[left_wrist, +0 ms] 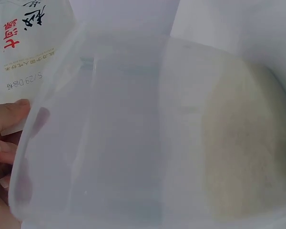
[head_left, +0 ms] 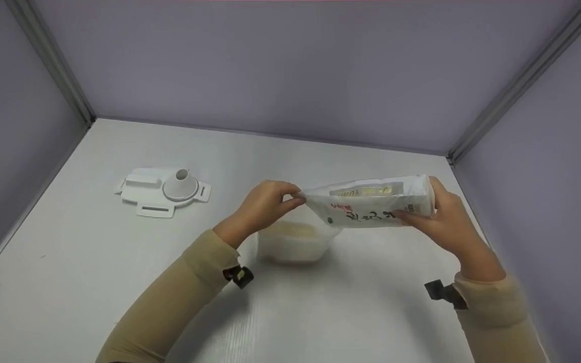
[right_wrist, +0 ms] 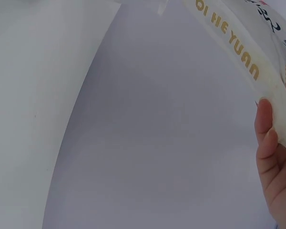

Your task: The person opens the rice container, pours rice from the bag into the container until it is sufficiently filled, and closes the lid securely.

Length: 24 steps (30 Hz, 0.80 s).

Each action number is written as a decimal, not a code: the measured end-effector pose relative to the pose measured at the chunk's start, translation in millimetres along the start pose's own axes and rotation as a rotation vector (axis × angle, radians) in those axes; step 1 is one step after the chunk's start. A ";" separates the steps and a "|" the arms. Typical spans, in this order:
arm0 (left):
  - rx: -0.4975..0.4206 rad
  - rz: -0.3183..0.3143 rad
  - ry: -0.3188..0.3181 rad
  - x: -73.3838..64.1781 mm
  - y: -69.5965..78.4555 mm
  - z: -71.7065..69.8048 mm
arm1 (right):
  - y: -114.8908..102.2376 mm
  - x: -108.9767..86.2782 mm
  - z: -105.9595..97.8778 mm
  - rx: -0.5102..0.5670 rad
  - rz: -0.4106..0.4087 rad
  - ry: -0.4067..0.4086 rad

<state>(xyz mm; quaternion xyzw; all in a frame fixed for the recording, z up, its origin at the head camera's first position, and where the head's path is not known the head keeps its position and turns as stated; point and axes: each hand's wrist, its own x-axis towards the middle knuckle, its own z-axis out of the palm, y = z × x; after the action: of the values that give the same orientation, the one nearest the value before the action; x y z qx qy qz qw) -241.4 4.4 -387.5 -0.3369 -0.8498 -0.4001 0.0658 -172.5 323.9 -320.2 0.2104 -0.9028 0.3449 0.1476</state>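
A white printed rice bag point(head_left: 366, 206) lies almost level in the air above a translucent plastic container point(head_left: 293, 248), its left end lower and over the container. My left hand point(head_left: 265, 205) pinches the bag's left end between thumb and fingers. At the bag's other end, my right hand point(head_left: 447, 224) grips the bottom, thumb on the near face and fingers behind. The left wrist view shows the container's clear wall point(left_wrist: 124, 133) up close, with pale grain point(left_wrist: 243, 143) inside at its base. Whether grain is flowing from the bag cannot be seen.
On the white table point(head_left: 94, 262), to the left, lies a white plastic lid-like piece point(head_left: 141, 194) with slotted side flaps and a cone-shaped spout point(head_left: 181, 184). Grey-purple panels point(head_left: 280, 75) enclose the table at the back and both sides.
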 end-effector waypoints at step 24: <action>-0.116 -0.087 0.169 -59.2 -31.3 -8.3 | -31.7 32.1 54.1 0.111 -0.100 0.079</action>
<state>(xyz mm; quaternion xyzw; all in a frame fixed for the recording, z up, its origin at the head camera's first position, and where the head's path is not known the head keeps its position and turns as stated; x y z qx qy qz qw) -217.0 -46.6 -424.4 -0.2678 -0.8304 -0.4783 0.1002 -191.6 256.6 -328.1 0.2493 -0.8641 0.3948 0.1882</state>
